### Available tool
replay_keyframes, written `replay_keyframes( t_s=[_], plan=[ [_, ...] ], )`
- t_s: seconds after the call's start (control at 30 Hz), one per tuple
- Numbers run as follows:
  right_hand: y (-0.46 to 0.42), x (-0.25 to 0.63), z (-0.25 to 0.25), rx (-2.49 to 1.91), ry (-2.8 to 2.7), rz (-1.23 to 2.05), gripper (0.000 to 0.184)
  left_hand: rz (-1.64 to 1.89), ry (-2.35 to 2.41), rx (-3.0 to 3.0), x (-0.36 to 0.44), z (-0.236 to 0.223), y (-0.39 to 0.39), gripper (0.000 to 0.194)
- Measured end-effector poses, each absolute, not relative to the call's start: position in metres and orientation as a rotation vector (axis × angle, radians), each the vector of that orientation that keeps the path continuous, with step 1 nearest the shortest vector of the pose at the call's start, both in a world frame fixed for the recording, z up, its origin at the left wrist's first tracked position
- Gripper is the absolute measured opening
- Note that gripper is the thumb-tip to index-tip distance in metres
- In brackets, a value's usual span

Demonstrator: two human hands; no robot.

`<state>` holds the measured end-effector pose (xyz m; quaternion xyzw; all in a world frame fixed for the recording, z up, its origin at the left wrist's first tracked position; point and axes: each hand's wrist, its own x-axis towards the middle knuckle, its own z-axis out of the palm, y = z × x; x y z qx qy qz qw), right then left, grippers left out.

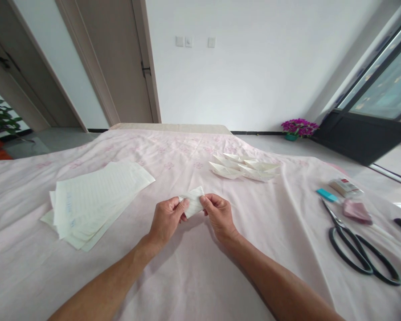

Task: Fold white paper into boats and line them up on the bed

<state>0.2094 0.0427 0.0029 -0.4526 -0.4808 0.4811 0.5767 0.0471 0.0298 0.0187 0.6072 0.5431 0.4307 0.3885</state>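
Observation:
A small folded piece of white paper [194, 200] is held just above the pink cloth in the middle of the table. My left hand [167, 219] pinches its left end with thumb and fingers. At the paper's right end my right hand [218, 215] grips it the same way. A fanned stack of lined white sheets [93, 200] lies to the left of my left hand. Beyond the hands, several finished paper boats [242, 168] sit in a cluster.
The table is covered by a pale pink cloth [194, 276]. Large black scissors [357, 247] lie at the right, with a pink object [356, 210], a teal item [327, 195] and a small box [345, 187] behind them. A potted purple flower [299, 128] stands on the floor.

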Motion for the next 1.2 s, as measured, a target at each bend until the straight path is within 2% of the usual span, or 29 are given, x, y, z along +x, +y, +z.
replay_keyframes(
  t_s=[0.37, 0.57, 0.77, 0.93, 1.0, 1.07, 1.2],
  plan=[
    [0.044, 0.211, -0.003, -0.973, -1.194, 1.383, 0.035, 1.061, 1.400, 1.719, 0.035, 0.018, 0.037, 0.049],
    [0.045, 0.210, -0.004, -0.912, -1.119, 1.225, 0.032, 1.015, 1.142, 1.359, 0.046, 0.010, 0.029, 0.036],
    [0.048, 0.212, -0.008, -0.957, -1.248, 1.219, 0.031, 1.073, 1.334, 1.512, 0.039, 0.002, 0.031, 0.032],
    [0.050, 0.222, -0.002, -1.116, -1.581, 0.818, 0.013, 0.995, 1.422, 1.878, 0.025, 0.001, 0.035, 0.030],
    [0.052, 0.226, 0.001, -1.108, -1.717, 0.628, 0.009, 1.042, 1.432, 2.024, 0.023, 0.002, 0.034, 0.022],
    [0.055, 0.228, 0.005, -1.052, -1.832, 0.521, 0.008, 1.131, 1.435, 2.153, 0.023, 0.003, 0.033, 0.016],
    [0.059, 0.229, 0.010, -0.969, -1.949, 0.427, 0.010, 1.227, 1.465, 2.334, 0.025, 0.004, 0.032, 0.019]
  ],
)
